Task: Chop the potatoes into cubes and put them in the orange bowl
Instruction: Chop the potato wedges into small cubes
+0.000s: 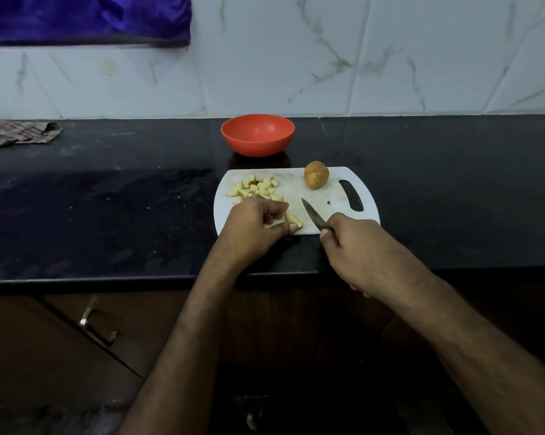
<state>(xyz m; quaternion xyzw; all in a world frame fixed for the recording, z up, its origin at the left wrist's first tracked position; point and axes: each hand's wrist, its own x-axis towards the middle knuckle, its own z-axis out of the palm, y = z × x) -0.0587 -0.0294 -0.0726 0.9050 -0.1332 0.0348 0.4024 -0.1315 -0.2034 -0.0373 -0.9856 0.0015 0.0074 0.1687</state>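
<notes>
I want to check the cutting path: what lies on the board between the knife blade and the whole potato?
Nothing: in the head view, only bare cutting board separates the knife from the whole potato.

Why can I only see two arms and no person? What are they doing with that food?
The camera sits on the person's head and looks down, so you see only their arms, as if through their eyes. There is just this one picture.

They stand at a black counter. On it lies a white cutting board. The right hand holds a knife, its blade lifted and pointing away. The left hand holds down a potato strip with its fingers.

Behind that hand lies a heap of potato cubes. One whole potato waits on the board. The orange bowl behind the board looks empty. A crumpled cloth lies far left.
</notes>
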